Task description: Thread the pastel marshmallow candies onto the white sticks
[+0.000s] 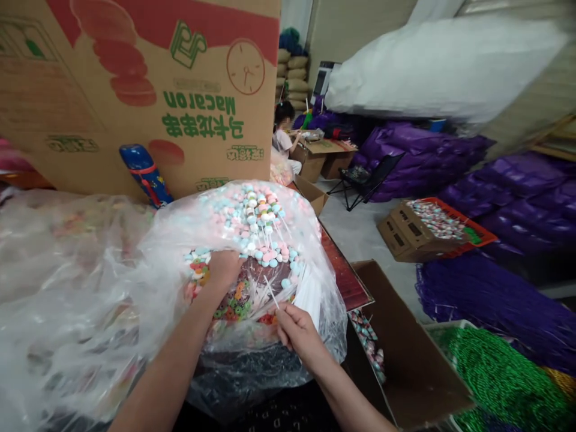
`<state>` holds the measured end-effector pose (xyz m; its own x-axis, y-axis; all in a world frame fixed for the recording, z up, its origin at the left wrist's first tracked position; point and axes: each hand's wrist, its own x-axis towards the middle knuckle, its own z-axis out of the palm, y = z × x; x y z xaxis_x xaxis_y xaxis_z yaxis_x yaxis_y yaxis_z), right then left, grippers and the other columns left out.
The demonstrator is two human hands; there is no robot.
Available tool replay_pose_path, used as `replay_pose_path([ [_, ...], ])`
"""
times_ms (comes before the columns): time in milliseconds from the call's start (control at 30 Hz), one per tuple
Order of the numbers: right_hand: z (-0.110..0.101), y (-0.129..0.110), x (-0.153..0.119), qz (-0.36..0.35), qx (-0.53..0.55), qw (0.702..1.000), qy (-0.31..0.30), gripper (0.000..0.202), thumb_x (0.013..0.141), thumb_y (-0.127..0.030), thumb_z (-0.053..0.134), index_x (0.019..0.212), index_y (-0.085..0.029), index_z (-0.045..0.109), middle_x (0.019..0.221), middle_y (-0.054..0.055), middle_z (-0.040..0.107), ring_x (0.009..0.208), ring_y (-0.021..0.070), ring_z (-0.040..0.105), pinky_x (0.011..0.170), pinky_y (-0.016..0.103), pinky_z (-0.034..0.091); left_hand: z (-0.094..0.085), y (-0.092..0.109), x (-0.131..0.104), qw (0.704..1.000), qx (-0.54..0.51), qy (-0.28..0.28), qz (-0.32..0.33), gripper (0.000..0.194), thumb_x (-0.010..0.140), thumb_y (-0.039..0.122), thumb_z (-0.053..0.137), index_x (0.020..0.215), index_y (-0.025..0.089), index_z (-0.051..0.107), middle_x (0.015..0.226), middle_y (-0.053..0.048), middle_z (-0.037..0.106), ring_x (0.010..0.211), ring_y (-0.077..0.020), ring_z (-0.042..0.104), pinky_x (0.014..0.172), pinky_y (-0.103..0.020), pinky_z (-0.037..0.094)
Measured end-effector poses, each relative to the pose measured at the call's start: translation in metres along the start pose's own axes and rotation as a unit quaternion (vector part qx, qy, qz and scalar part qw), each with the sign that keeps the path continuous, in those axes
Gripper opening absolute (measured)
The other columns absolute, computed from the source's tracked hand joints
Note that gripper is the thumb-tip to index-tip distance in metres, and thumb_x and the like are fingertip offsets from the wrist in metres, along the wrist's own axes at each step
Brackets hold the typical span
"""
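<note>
My right hand pinches a thin white stick that points up and to the left. My left hand reaches among the loose candies at the left of the pile, its fingertips hidden. Around both hands spreads a big clear plastic bag, open at the middle. Inside it lie pink, white and blue candies and colourful ring-shaped candies. Beyond my hands, several finished candy skewers on white sticks rest on the heap. Loose white sticks lie between my hands.
A large Macaron carton stands upside down behind the bag, with a blue case before it. An open box holds wrapped skewers at right. Farther off are a seated person, a folding chair and purple sacks.
</note>
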<state>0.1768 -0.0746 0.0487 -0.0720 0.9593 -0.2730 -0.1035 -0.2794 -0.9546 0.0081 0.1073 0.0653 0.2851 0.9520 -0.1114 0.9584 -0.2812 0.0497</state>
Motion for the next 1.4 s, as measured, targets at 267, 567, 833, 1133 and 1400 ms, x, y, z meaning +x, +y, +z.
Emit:
replay_pose_path([
  [267, 0.003, -0.001, 0.024, -0.044, -0.023, 0.999, 0.019, 0.065, 0.084, -0.081, 0.066, 0.098, -0.018, 0.075, 0.06, -0.004, 0.059, 0.046, 0.0098, 0.043, 0.048, 0.024, 0.035, 0.004, -0.003, -0.034, 0.997, -0.053, 0.046, 0.018, 0.036, 0.103, 0.025, 0.051, 0.124, 0.015, 0.078, 0.122, -0.017, 0.078, 0.115, -0.0337, 0.073, 0.098, -0.042, 0.054],
  [567, 0.019, 0.0, 0.051, -0.105, -0.03, 0.993, 0.048, 0.046, 0.083, -0.064, 0.076, 0.087, -0.018, 0.075, 0.072, -0.001, 0.063, 0.07, 0.0159, 0.056, 0.068, 0.029, 0.045, 0.034, 0.004, -0.101, 0.9, -0.32, 0.272, 0.114, 0.029, 0.099, 0.031, 0.058, 0.114, 0.022, 0.081, 0.109, -0.008, 0.08, 0.103, -0.0263, 0.075, 0.092, -0.038, 0.061],
  [833, 0.018, 0.001, 0.052, -0.073, 0.05, 0.995, 0.049, 0.049, 0.076, -0.064, 0.084, 0.083, -0.018, 0.071, 0.07, -0.002, 0.063, 0.064, 0.0129, 0.053, 0.064, 0.025, 0.044, 0.026, 0.013, -0.113, 0.87, -0.428, 0.219, 0.11, 0.034, 0.098, 0.039, 0.058, 0.113, 0.021, 0.082, 0.105, -0.009, 0.081, 0.099, -0.0246, 0.077, 0.088, -0.036, 0.063],
  [1133, 0.023, -0.017, 0.036, -0.039, 0.074, 0.997, 0.005, 0.046, 0.074, -0.061, 0.086, 0.089, -0.019, 0.073, 0.071, -0.003, 0.062, 0.064, 0.0126, 0.05, 0.06, 0.025, 0.043, 0.035, 0.016, -0.109, 0.755, -0.648, 0.077, -0.064, 0.053, 0.081, 0.06, 0.069, 0.112, 0.017, 0.077, 0.114, -0.012, 0.082, 0.109, -0.031, 0.076, 0.102, -0.045, 0.059],
  [1400, 0.027, -0.011, 0.042, -0.032, 0.109, 0.993, 0.026, 0.05, 0.063, -0.059, 0.092, 0.084, -0.022, 0.064, 0.071, -0.004, 0.063, 0.066, 0.0139, 0.053, 0.067, 0.027, 0.045, 0.033, 0.021, -0.117, 0.772, -0.627, 0.086, -0.055, 0.044, 0.084, 0.051, 0.065, 0.112, 0.022, 0.083, 0.124, -0.01, 0.081, 0.122, -0.0311, 0.073, 0.115, -0.048, 0.053],
])
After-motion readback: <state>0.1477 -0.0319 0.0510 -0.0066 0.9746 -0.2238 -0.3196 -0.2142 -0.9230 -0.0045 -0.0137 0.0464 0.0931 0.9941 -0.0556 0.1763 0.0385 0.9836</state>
